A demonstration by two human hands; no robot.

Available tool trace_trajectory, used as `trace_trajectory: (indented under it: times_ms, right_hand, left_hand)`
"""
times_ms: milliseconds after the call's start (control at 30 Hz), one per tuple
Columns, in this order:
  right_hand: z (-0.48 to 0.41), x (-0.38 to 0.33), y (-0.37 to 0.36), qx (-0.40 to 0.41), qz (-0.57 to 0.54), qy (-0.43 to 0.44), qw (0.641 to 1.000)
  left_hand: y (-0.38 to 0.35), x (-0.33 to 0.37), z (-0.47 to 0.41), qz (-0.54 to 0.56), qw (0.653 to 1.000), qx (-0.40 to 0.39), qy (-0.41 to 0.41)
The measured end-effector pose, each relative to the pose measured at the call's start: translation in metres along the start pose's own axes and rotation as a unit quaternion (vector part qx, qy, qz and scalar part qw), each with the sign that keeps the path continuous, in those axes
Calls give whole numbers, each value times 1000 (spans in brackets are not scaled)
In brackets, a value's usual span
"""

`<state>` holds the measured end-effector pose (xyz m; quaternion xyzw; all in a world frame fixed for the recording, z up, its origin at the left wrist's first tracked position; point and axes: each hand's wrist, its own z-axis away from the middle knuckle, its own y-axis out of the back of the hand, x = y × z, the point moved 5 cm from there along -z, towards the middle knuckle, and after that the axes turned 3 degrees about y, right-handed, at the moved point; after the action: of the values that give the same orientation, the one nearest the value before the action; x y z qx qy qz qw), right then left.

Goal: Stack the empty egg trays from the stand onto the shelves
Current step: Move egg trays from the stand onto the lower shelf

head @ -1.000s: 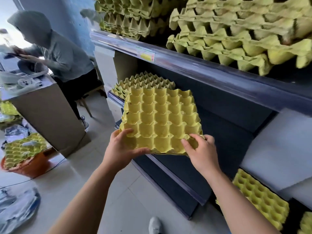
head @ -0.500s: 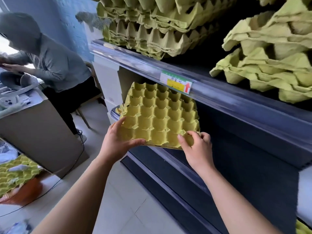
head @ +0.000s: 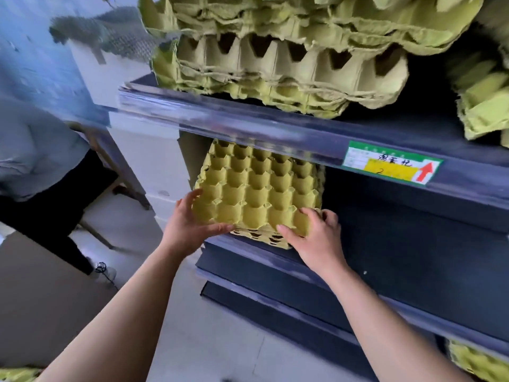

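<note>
egg tray atop short stack of trays at left end of middle shelf, under upper shelf rim | left hand clasping near-left corner | right hand curled over near-right corner, fingers on cups
</note>
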<state>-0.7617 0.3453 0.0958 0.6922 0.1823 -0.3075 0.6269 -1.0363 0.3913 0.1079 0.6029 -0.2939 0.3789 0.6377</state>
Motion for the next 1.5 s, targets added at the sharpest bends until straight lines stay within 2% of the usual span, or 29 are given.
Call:
trace_trajectory:
  times_ms: [200, 433, 600, 833, 967, 1100, 1367, 1500]
  right_hand:
    - [-13, -21, -30, 28, 31, -36, 998]
    - [-31, -27, -51, 4, 65, -62, 996]
    - [-36, -24, -66, -33, 97, -75, 992]
    - [-36, -24, -72, -15, 116, -72, 991]
    - [-31, -30, -65, 5, 127, -58, 990]
    - [-15, -44, -53, 53, 147, -13, 988]
    - [65, -58, -15, 201, 182, 30, 962]
    - [116, -36, 6, 226, 215, -40, 949]
  left_hand:
    - [14, -22, -46, 10, 998, -56, 3]
    - [10, -33, -78, 40, 996, -82, 14]
    - [11, -40, -89, 11, 995, -93, 25]
    - [12, -43, -90, -62, 995, -81, 4]
    - [15, -30, -86, -156, 984, -46, -75]
    - [10, -3, -66, -207, 957, 0, -205]
    - [-38, 28, 3, -250, 885, -90, -383]
    - [-74, 44, 45, -247, 861, -146, -420]
